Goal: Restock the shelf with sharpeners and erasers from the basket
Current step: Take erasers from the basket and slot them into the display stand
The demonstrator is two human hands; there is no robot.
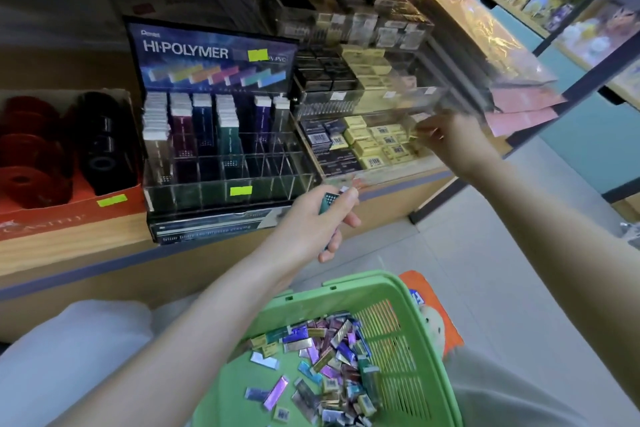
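The wooden shelf [69,253] carries a Hi-Polymer display [214,55] with slim erasers standing in clear slots. Just beside it is a clear tiered case [367,104] with black and yellow erasers [381,144]. Below, the green basket [349,286] holds a loose heap of foil-wrapped erasers [332,354]. The right hand [453,140] reaches to the lower tier of the case; its fingers [425,131] are blurred, so it cannot be told if they pinch something. The left hand [318,222] hangs in front of the display, its fingers curled around a teal eraser [328,202]. The risk seems to be divided attention: the teal eraser may slip down, or enter a slot of the wrong colour and tip the standing rows.
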